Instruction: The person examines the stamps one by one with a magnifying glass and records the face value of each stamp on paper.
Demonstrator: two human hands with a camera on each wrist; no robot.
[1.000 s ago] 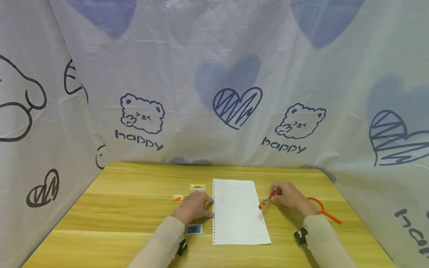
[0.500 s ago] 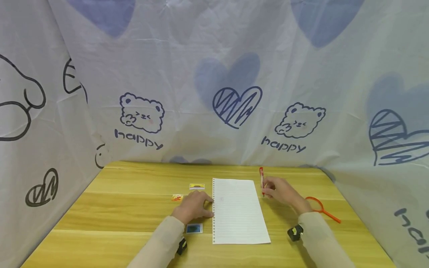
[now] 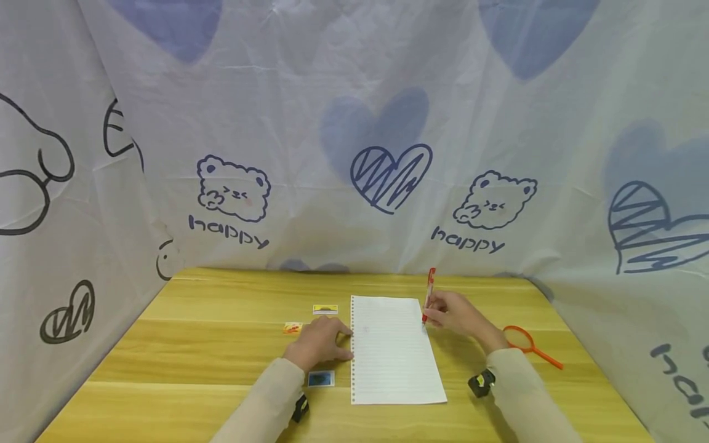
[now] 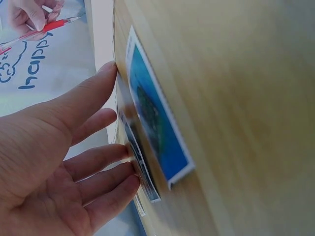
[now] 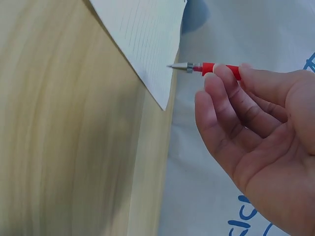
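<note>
Right hand (image 3: 456, 314) had the red gel pen (image 5: 221, 70) pinched near its point, fingers curled in; tip at the paper's upper right edge, contact not readable. Left hand (image 3: 318, 341) was spread, gripping nothing, thumb and index at the punched left edge of the lined paper (image 3: 393, 363). Paper sat mid-table (image 3: 194, 369), a wood strip separating it from the far edge. Yellow stamp (image 3: 325, 309), red-yellow stamp (image 3: 292, 328) and blue stamp (image 3: 321, 378) lay around the left hand, wide margin to the table's left edge. Orange magnifying glass (image 3: 533, 349) lay beside the right wrist, toward the right edge.
</note>
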